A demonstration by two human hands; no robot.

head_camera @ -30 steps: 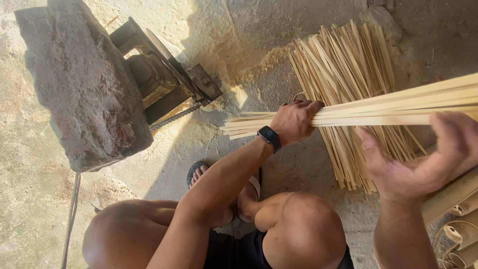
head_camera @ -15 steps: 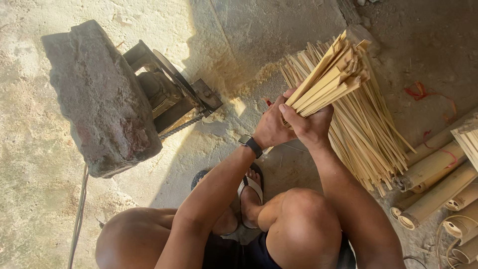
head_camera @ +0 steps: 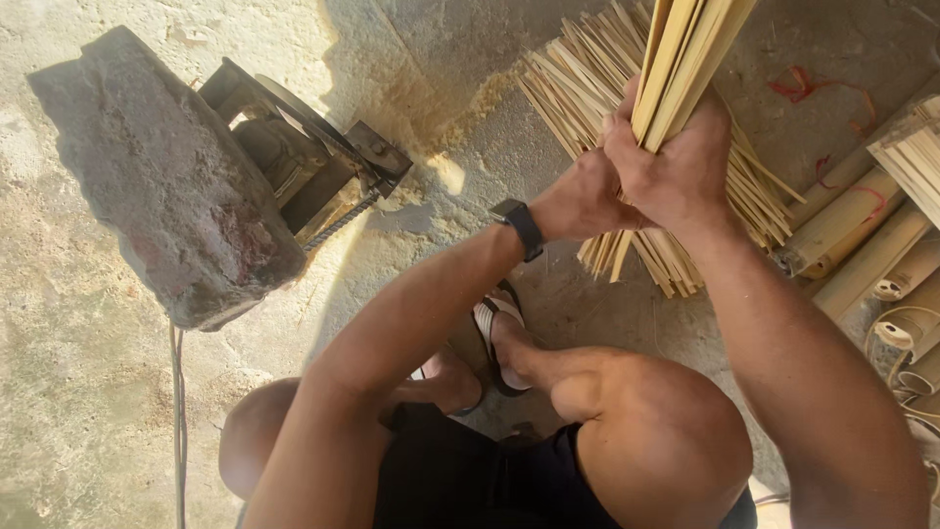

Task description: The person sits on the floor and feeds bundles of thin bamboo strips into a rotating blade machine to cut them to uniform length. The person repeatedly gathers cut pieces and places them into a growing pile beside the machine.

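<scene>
A big grey stone block [head_camera: 166, 186] sits on one small machine [head_camera: 313, 157] on the floor. One pile of bamboo strips [head_camera: 587, 88] lies there; some bamboo tubes [head_camera: 862, 235] lie to the right. Both hands squeeze one bundle of bamboo sticks [head_camera: 685, 49], standing up and pointing away. The right hand [head_camera: 676, 167] is closed on top, the left hand [head_camera: 578, 201] closed just under it
</scene>
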